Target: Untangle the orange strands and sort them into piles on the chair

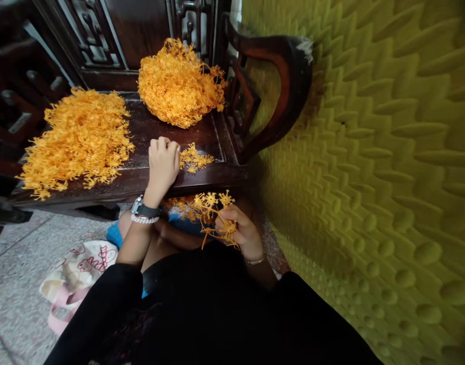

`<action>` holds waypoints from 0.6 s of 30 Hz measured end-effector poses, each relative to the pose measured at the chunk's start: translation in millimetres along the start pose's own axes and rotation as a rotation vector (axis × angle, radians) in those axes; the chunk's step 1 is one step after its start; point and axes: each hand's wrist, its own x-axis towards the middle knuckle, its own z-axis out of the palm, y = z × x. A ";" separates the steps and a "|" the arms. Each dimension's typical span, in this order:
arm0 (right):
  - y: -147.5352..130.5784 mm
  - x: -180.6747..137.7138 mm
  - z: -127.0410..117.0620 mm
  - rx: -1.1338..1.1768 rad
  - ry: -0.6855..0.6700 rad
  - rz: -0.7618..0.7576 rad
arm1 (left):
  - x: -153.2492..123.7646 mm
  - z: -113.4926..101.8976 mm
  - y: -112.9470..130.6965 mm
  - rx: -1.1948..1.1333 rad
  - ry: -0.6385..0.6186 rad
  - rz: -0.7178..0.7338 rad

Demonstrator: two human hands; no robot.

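Observation:
My left hand (164, 158) rests at the front edge of a dark wooden bench, its fingers curled in. Whatever those fingers hold, if anything, is hidden. Right beside it lies a small cluster of loose orange plastic pieces (195, 158) with star-like ends. Over my lap, my right hand (240, 230) is closed around orange plastic flower sprigs (208, 203), whose thin stems and star-shaped heads stick out to the left and above. More orange pieces show behind the sprigs, below the bench edge, partly covered.
The bench (141, 129) bears a wide heap of orange pieces (80, 139) at left and a rounder heap (179, 83) at the back. A curved armrest (289, 86) and a yellow-green textured wall (369, 167) bound the right side. A white cloth bag (84, 263) lies on the floor.

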 end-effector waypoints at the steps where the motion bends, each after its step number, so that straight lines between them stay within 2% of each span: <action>1: -0.3 -0.4 -1.3 0.052 0.003 -0.005 | 1.5 7.3 -1.5 0.020 -0.024 0.025; 4: -2.2 -1.5 -3.8 0.150 0.028 -0.006 | -0.9 19.1 -2.3 -0.005 -0.034 0.082; 6: -4.1 -1.8 -4.4 0.147 0.056 -0.005 | -2.5 17.5 0.1 -0.040 -0.001 0.100; 11: -5.5 2.3 -2.6 0.077 0.079 0.011 | -7.8 -10.3 16.0 -0.221 0.089 0.193; 14: -2.1 8.8 0.0 0.018 0.111 -0.030 | -32.6 -28.9 33.2 -0.482 0.090 0.146; 16: 0.1 13.2 2.9 -0.043 0.141 -0.091 | -57.9 -36.6 46.8 -0.683 -0.013 0.005; 18: 1.9 17.1 7.2 -0.102 0.173 -0.159 | -82.0 -39.3 60.0 -0.865 -0.239 -0.096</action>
